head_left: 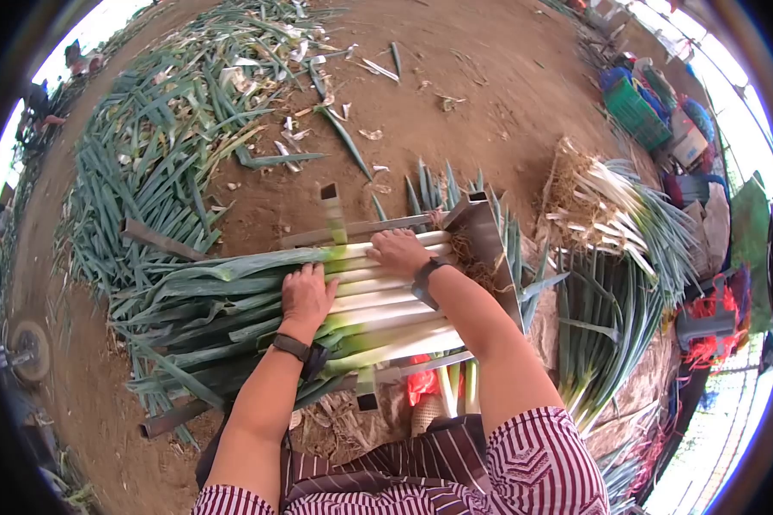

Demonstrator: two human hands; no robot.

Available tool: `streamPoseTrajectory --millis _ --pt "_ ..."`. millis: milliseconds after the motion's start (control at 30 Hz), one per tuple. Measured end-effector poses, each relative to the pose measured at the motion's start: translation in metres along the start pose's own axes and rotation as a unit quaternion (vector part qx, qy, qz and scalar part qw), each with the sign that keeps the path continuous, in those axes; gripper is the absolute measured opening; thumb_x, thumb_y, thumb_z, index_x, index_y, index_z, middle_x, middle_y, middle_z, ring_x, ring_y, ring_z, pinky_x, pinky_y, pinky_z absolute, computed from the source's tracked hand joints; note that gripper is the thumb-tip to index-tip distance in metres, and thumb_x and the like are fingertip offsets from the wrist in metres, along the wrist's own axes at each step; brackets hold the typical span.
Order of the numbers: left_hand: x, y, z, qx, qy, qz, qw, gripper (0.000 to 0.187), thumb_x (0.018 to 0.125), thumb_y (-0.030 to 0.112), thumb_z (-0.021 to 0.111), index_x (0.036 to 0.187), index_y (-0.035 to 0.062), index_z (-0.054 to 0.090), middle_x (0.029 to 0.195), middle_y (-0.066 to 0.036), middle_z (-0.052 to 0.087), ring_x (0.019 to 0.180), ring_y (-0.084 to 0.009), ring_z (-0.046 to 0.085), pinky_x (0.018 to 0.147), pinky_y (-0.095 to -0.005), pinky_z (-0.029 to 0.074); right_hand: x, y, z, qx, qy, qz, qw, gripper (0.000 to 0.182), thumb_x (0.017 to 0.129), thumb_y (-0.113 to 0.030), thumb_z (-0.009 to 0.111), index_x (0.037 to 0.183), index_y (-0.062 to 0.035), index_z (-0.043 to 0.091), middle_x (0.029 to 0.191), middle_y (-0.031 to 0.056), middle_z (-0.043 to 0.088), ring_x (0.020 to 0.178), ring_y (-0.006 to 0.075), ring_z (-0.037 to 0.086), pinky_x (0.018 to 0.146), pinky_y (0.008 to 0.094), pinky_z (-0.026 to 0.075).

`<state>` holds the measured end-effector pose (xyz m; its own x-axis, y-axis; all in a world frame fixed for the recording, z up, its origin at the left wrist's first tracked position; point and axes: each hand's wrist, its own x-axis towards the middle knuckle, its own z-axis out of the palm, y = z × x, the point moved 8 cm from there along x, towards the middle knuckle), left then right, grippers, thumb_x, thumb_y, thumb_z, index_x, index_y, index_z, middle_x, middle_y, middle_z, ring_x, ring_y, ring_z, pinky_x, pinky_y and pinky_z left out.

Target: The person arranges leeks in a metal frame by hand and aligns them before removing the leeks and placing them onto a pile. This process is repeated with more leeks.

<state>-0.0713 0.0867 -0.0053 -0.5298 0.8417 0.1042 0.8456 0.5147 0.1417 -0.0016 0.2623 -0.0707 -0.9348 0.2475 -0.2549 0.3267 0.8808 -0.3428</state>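
A row of leeks (378, 304) lies side by side across a metal rack (494, 249), white stems to the right and dark green leaves to the left. Their roots meet the rack's upright metal plate. My left hand (307, 297) rests spread over the leeks where the green begins, thumb apart from the fingers. Further right, my right hand (398, 251) has its fingers bent around a white leek stem at the row's far side; the fingertips are partly hidden.
A big heap of cut green leaves (159, 146) covers the ground at far left. More leeks (614, 283) with roots are piled at right. Behind them stands a green crate (637, 114). Metal bars (339, 215) of the rack stick out at several sides. A red plastic bag (421, 380) lies near my lap.
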Motion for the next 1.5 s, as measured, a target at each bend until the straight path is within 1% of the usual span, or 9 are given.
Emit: streamPoseTrajectory --millis 167,300,400,633,767,867,1000,1133,1500 --pt "0.005 -0.001 -0.01 -0.018 -0.04 0.0 0.999 0.034 0.083 0.034 0.066 0.103 0.0063 0.066 0.101 -0.012 0.063 0.094 -0.0311 0.061 0.081 -0.0425 0.046 -0.006 -0.004 -0.01 0.007 0.007 0.025 1.0 0.044 0.095 -0.045 0.042 0.114 -0.0092 0.059 0.119 0.0144 0.06 0.114 0.0338 0.053 0.098 0.0482 0.036" --pt "0.018 0.026 -0.074 0.108 0.243 0.152 0.952 0.027 0.082 0.033 0.067 0.096 0.0103 0.061 0.098 -0.01 0.061 0.093 -0.0281 0.06 0.077 -0.0439 0.045 -0.004 -0.005 -0.01 0.01 -0.013 0.029 0.999 0.045 0.095 -0.047 0.042 0.114 -0.0097 0.059 0.119 0.0145 0.059 0.115 0.0338 0.053 0.098 0.0483 0.035" --pt "0.042 -0.006 -0.011 0.042 -0.052 0.09 0.994 0.032 0.084 0.027 0.065 0.112 0.0115 0.062 0.1 -0.009 0.063 0.097 -0.0281 0.06 0.08 -0.0431 0.046 -0.006 -0.007 -0.012 -0.002 0.008 0.025 1.0 0.045 0.094 -0.049 0.044 0.112 -0.01 0.059 0.116 0.0147 0.06 0.111 0.0338 0.053 0.096 0.0481 0.037" --pt "0.039 -0.016 0.004 -0.006 -0.009 0.094 0.995 0.027 0.087 0.022 0.061 0.113 0.0146 0.064 0.095 -0.006 0.065 0.092 -0.027 0.062 0.081 -0.0414 0.047 -0.002 -0.005 -0.009 0.003 -0.003 0.021 1.0 0.047 0.092 -0.048 0.049 0.119 -0.0108 0.055 0.122 0.0142 0.057 0.115 0.0337 0.05 0.098 0.0491 0.035" --pt "0.034 -0.017 0.014 0.051 -0.065 0.064 0.995 0.042 0.092 0.03 0.056 0.131 0.0148 0.054 0.126 -0.011 0.055 0.123 -0.0286 0.047 0.107 -0.0551 0.029 -0.024 -0.022 -0.021 -0.066 0.077 -0.013 0.995 0.058 0.092 -0.049 0.051 0.137 -0.0129 0.044 0.14 0.0136 0.045 0.129 0.0337 0.041 0.106 0.0509 0.029" --pt "0.019 0.002 -0.008 0.075 -0.036 0.058 0.995 0.055 0.094 0.038 0.053 0.142 0.0136 0.042 0.15 -0.011 0.035 0.142 -0.0282 0.026 0.115 -0.057 0.012 -0.063 -0.037 -0.032 -0.042 0.077 0.02 0.996 0.069 0.092 -0.052 0.051 0.147 -0.0145 0.033 0.153 0.0144 0.03 0.141 0.0348 0.027 0.113 0.0525 0.02" --pt "-0.016 0.032 0.007 0.07 -0.02 0.145 0.987 0.06 0.094 0.048 0.045 0.143 0.0132 0.044 0.152 -0.012 0.034 0.142 -0.0294 0.026 0.115 -0.0577 0.012 -0.104 -0.034 0.001 -0.035 0.128 0.033 0.991 0.069 0.093 -0.054 0.049 0.149 -0.0194 0.031 0.155 0.0146 0.026 0.144 0.0371 0.019 0.115 0.0527 0.016" --pt "-0.015 0.037 0.012 0.077 -0.021 0.141 0.987 0.056 0.095 0.042 0.047 0.142 0.0132 0.044 0.147 -0.012 0.041 0.139 -0.0284 0.031 0.114 -0.0573 0.015 -0.102 -0.022 0.02 -0.06 0.18 0.014 0.982 0.066 0.092 -0.053 0.05 0.149 -0.0241 0.033 0.155 0.0127 0.027 0.143 0.0352 0.021 0.114 0.0524 0.015" --pt "-0.015 0.042 0.014 0.029 -0.068 0.125 0.989 0.057 0.095 0.042 0.048 0.144 0.0135 0.041 0.152 -0.015 0.033 0.14 -0.0321 0.031 0.112 -0.0614 0.017 -0.095 -0.024 0.017 -0.081 0.166 -0.029 0.982 0.062 0.093 -0.051 0.05 0.147 -0.0249 0.037 0.157 0.0093 0.023 0.144 0.033 0.021 0.116 0.0508 0.013"
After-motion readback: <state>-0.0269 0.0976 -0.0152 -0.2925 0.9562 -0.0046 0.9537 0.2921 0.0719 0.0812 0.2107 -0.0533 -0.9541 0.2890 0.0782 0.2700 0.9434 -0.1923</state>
